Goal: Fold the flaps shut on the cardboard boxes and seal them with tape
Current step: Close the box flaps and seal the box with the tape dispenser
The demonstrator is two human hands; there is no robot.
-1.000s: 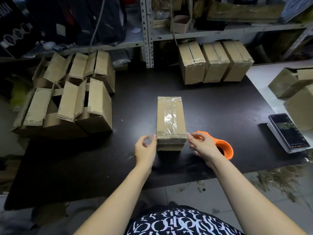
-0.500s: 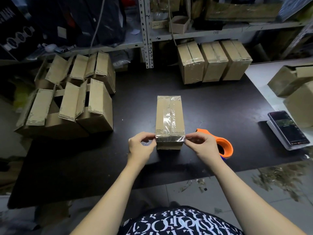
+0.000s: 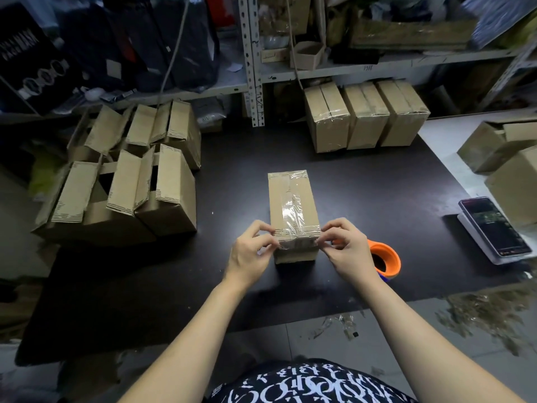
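Note:
A closed cardboard box [image 3: 292,205] lies lengthwise on the black table [image 3: 363,184], with clear tape running down its top seam and across its near edge. My left hand [image 3: 251,251] pinches the tape at the box's near left corner. My right hand [image 3: 347,248] pinches the tape at the near right corner. An orange tape dispenser [image 3: 385,258] rests on the table just right of my right hand, partly hidden behind it.
Several open-flapped boxes [image 3: 122,187] crowd the table's left side. Three taped boxes [image 3: 366,114] stand in a row at the back under the shelf. A phone [image 3: 495,225] lies on a white scale at the right, with more boxes [image 3: 511,158] beyond it.
Both hands went from touching the box's near end with loose fingers to pinching the tape at its two near corners. The box and dispenser stayed put.

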